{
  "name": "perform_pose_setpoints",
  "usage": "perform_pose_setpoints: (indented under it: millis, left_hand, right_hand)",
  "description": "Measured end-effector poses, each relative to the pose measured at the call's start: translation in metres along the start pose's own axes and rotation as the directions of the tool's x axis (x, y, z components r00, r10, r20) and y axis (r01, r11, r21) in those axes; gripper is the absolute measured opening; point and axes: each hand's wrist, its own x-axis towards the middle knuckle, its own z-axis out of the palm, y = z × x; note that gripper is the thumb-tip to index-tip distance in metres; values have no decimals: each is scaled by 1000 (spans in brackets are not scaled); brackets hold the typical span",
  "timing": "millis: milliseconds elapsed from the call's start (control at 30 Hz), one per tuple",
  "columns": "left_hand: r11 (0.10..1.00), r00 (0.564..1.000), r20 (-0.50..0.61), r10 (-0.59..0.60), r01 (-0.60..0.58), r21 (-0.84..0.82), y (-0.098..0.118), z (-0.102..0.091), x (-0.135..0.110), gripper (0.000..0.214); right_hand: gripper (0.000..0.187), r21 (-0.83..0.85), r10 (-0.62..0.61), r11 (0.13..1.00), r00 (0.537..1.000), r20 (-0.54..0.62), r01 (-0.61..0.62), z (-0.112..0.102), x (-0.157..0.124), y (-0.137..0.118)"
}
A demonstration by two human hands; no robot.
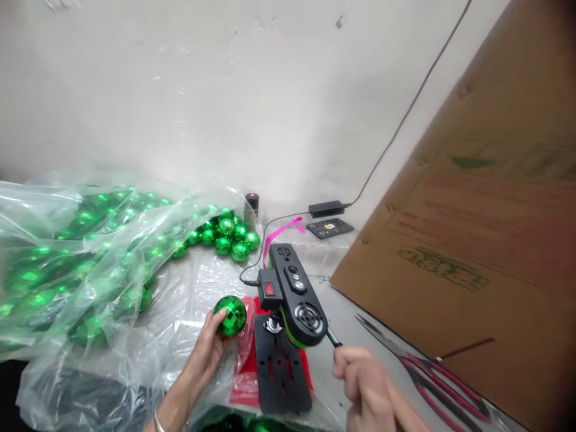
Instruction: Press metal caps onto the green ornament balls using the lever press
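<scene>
A shiny green mirrored ball ornament (233, 316) sits in my left hand (211, 336), fingers closed around its left side. Just right of it stands a black machine (297, 294) with two round vents, a side box with a red switch (269, 289) and a slotted black base plate (283, 378). My right hand (364, 378), blurred, is closed around a thin dark rod (333, 337) whose far end meets the lower end of the machine. Whether the rod is fixed to the machine I cannot tell.
Many green balls (226, 227) lie under and beside a clear plastic sheet (135, 240) at left. Scissors (432, 378) with red-and-black handles lie right, beside a large cardboard box (472, 210). A power adapter (327, 208), black card-like plate (330, 227), and dark cylinder (252, 206) stand near the wall.
</scene>
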Motion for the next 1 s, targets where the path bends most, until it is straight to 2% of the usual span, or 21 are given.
perform_pose_setpoints:
  millis: [67, 133, 233, 367, 500, 800, 900, 1000]
  left_hand:
    - [1000, 999, 46, -10, 10, -12, -25, 3, -19, 73]
    - [998, 994, 107, 38, -44, 55, -48, 6, -30, 85]
    - [954, 967, 180, 180, -216, 207, -75, 12, -39, 85]
    - [828, 931, 151, 333, -365, 425, -98, 19, -44, 88]
    - [714, 889, 244, 389, -458, 529, -108, 18, -45, 87]
    - [484, 741, 395, 543, -660, 574, -121, 23, -44, 85]
    - [472, 729, 410, 548, -674, 569, -122, 21, -46, 85]
    - [501, 753, 376, 541, -647, 575, -122, 17, -48, 84]
  right_hand:
    - [50, 70, -10, 997, 1000, -17, 11, 6, 3, -12]
    - [48, 112, -43, 993, 999, 3, 43, 10, 3, -18]
    - [47, 114, -77, 991, 997, 20, 74, 11, 2, -17]
    - [45, 115, -132, 985, 991, 11, 130, 9, 2, -12]
    - [42, 117, -163, 980, 986, 25, 159, 9, 2, -11]
    - [42, 121, -124, 986, 990, 59, 116, 6, -3, -8]
    - [41, 126, -123, 985, 991, 52, 116, 6, -5, -7]
    - [41, 115, -113, 988, 993, 41, 108, 7, -4, -9]
